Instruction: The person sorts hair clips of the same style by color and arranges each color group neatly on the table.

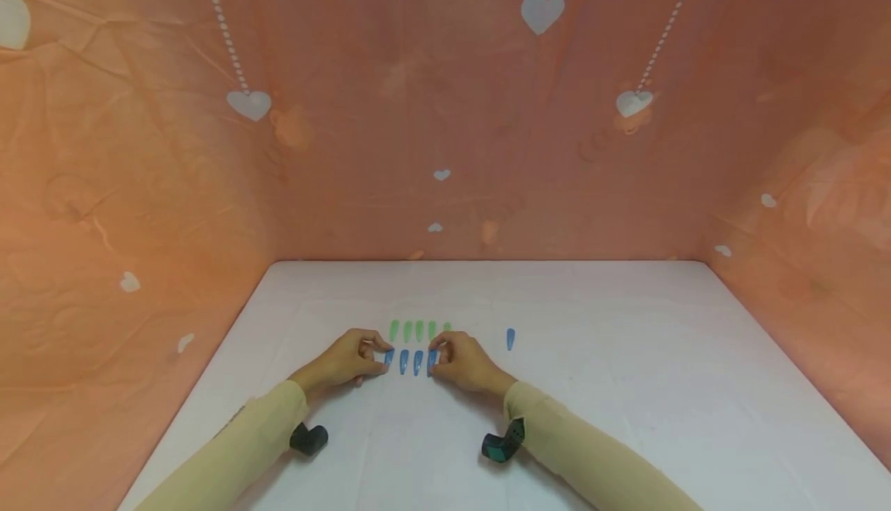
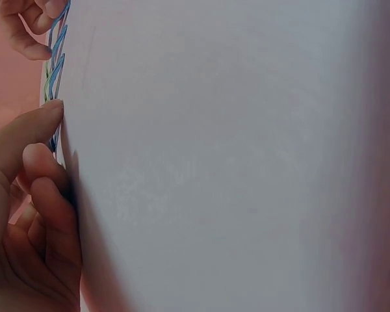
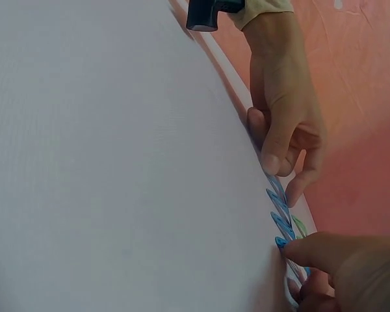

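Note:
Long, tapered blue pieces that look like false nails lie in a short row on the white table. My left hand has thumb and forefinger at the two ends of the leftmost blue false nail, pinching it. At the row's right end, my right hand pinches another blue false nail the same way. Between the hands lie two more, one of them a blue false nail. Behind them stands a row of green false nails, its right end partly covered by my right hand.
A single blue false nail lies apart to the right. The white table is bounded by orange cloth walls with hearts on the back and sides. A dark camera mount is on the left wrist, another dark mount on the right.

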`<state>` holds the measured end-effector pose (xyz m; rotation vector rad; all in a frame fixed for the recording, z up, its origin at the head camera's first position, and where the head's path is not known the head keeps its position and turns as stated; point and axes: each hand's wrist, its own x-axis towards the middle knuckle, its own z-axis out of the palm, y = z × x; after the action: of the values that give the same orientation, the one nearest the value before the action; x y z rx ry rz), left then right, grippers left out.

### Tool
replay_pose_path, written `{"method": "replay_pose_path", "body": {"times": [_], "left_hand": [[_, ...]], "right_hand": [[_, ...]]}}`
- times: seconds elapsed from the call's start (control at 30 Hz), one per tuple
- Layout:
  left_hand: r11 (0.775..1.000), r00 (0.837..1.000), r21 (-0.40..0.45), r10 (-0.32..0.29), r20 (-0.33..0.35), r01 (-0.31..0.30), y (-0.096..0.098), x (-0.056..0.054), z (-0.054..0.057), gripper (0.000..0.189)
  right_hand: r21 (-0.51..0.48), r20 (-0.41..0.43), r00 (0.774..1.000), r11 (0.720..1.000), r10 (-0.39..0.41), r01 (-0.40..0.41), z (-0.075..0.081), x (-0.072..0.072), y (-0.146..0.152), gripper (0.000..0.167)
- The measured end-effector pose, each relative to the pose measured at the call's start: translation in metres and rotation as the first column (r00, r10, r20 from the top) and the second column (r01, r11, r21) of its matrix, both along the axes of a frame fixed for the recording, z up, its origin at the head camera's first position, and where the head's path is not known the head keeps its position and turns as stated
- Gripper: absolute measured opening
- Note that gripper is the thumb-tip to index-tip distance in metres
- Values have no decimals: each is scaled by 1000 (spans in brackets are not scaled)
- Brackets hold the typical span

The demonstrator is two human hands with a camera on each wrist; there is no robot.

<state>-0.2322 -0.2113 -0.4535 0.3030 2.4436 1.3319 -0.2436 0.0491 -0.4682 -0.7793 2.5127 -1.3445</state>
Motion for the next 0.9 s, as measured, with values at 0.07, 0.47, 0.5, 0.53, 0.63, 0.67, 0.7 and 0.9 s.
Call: {"method": "replay_pose_path", "body": {"times": [0.07, 0.47, 0.5, 0.53, 0.63, 0.67, 0.7, 0.9], "left_hand": [[1000, 1000, -6, -1, -1, 1, 0, 0, -1, 36], [1000, 1000, -11, -4, -10, 4, 0, 1, 0, 36], [1000, 1000, -12, -3, -11, 3, 0, 1, 1, 36], [1000, 1000, -13, -2, -11, 2, 0, 1, 1, 37], [1000, 1000, -21, -2, -10, 2, 0, 1, 1, 37], [1000, 1000, -24, -1, -10, 1, 0, 1, 1, 37], [1000, 1000, -25, 0, -9, 0, 0, 1, 1, 37], [1000, 1000, -20, -9, -4, 9, -1, 0, 1, 38]], "right_hand": [[14, -2, 1000, 1000, -7, 7, 0, 0, 0, 32], [50, -16, 1000, 998, -24, 25, -2, 0, -3, 28], [50, -15, 1000, 998, -26, 27, -3, 0, -3, 29], [49, -15, 1000, 998, -28, 28, -3, 0, -3, 29], [50, -16, 999, 998, -32, 33, -4, 0, -4, 29], [49, -17, 999, 998, -33, 34, -4, 0, -4, 29], [49, -19, 999, 998, -34, 35, -4, 0, -4, 29], [42, -29, 999, 999, -29, 30, -4, 0, -4, 30]]}}
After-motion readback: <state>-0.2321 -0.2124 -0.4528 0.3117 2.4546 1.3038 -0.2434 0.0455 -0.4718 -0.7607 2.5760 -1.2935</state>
